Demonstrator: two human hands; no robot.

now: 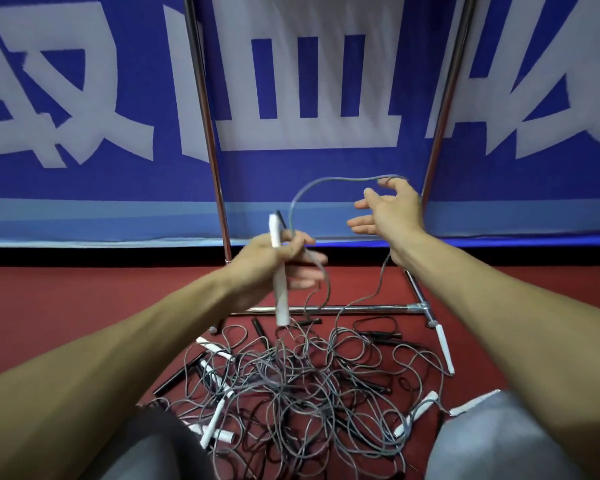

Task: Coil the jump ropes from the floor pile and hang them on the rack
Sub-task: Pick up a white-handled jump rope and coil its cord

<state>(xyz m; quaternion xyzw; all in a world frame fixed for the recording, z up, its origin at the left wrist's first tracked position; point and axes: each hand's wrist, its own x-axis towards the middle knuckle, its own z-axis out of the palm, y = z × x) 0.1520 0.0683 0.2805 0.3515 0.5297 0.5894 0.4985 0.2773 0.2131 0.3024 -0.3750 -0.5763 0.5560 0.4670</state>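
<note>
My left hand [274,263] grips a white jump-rope handle [280,271], held nearly upright, together with a loop of grey cord. That cord [326,183] arches up and to the right, over the fingertips of my right hand [387,209], whose fingers are spread and straight, then drops behind the wrist to the floor. Below lies a tangled pile of grey ropes [302,386] with several white and black handles. The chrome rack [208,133] stands behind the pile, its uprights rising to the top of the view.
The rack's low crossbar [354,309] runs just behind the pile, with a joint and foot at the right [426,311]. A blue and white banner [309,98] covers the wall. The floor is red. My knees [492,441] frame the pile at the bottom.
</note>
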